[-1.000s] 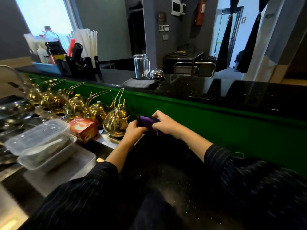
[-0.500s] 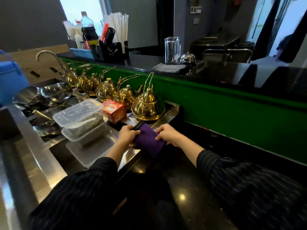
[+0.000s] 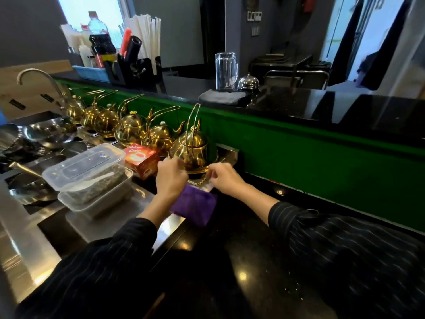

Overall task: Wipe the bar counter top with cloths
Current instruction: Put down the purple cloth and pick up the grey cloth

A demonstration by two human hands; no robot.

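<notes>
A folded purple cloth (image 3: 195,204) lies where the steel sink surround meets the black lower counter top (image 3: 241,249). My left hand (image 3: 171,177) rests on the cloth's far left corner, fingers curled over it. My right hand (image 3: 224,178) pinches at the far right corner, fingertips close to the nearest gold kettle (image 3: 192,149). The cloth's far edge is hidden under both hands. A grey folded cloth (image 3: 222,96) sits on the raised black bar counter (image 3: 322,109) behind the green front panel.
A row of gold kettles (image 3: 131,125) lines the green panel. A red box (image 3: 141,160) and stacked plastic containers (image 3: 92,178) stand left of my hands. Steel bowls (image 3: 49,133) fill the sink. A glass (image 3: 225,70), bell (image 3: 248,82) and straw caddy (image 3: 133,67) stand on the bar.
My hands have slid forward toward the nearest kettle. The purple cloth now trails out behind them toward me instead of being bunched between them.
</notes>
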